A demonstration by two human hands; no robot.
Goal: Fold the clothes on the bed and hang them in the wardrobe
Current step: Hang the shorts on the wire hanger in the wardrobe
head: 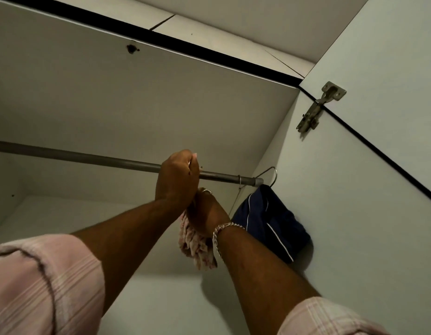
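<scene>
I look up into a white wardrobe with a grey hanging rail running across it. My left hand is raised at the rail, fingers curled round something thin and metallic, likely a hanger hook. Just below it, my right hand grips a bunched pink patterned garment that hangs down under my wrist. A dark blue garment with white piping hangs from a wire hanger at the rail's right end.
The wardrobe's right side panel stands close beside the blue garment. The open door carries a metal hinge. The rail stretches bare to the left. The wardrobe's top panel is just above.
</scene>
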